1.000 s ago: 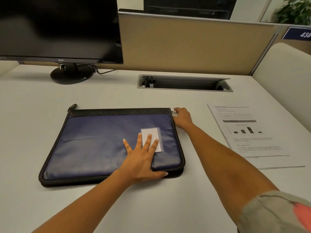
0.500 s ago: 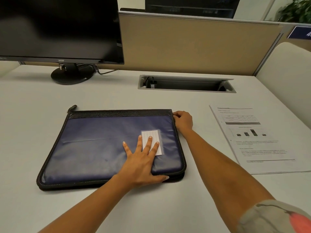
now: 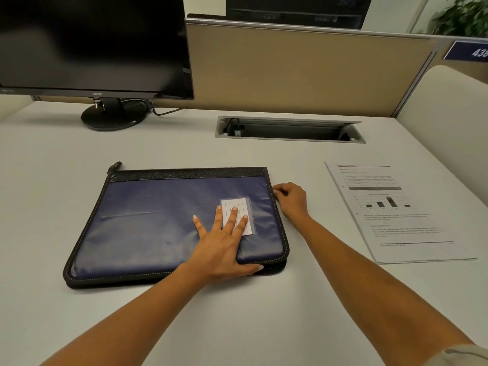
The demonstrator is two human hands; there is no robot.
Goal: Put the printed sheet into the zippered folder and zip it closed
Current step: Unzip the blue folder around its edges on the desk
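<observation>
- Two bare forearms reach forward over the white table (image 3: pixel 264 318) from the near edge.
- The left hand (image 3: pixel 224 249) lies flat on the near right part of the zippered folder (image 3: pixel 148 225). Its grip is open: the fingers are straight and spread and press on the blue cover, and the thumb lies along the near edge.
- Three fingertips of this hand cover part of a white lined label card (image 3: pixel 237 208) in its clear pocket on the cover.
- The folder lies flat on the table in front of the person, with a black band along the far side and black trim around.
- The right hand (image 3: pixel 291 200) is at the right edge of the folder, near the far corner. Its grip is closed: the curled fingers pinch the folder at the zipper line. The pull itself I cannot see.
- The printed sheet (image 3: pixel 396 215), with a table and a bar chart, lies flat on the table, well to the right of the folder and apart from both hands.
- Farther back, a metal cable tray (image 3: pixel 290 129) is set into the table.
- A dark monitor (image 3: pixel 92 40) stands at the far left, before a beige partition (image 3: pixel 290 70).
</observation>
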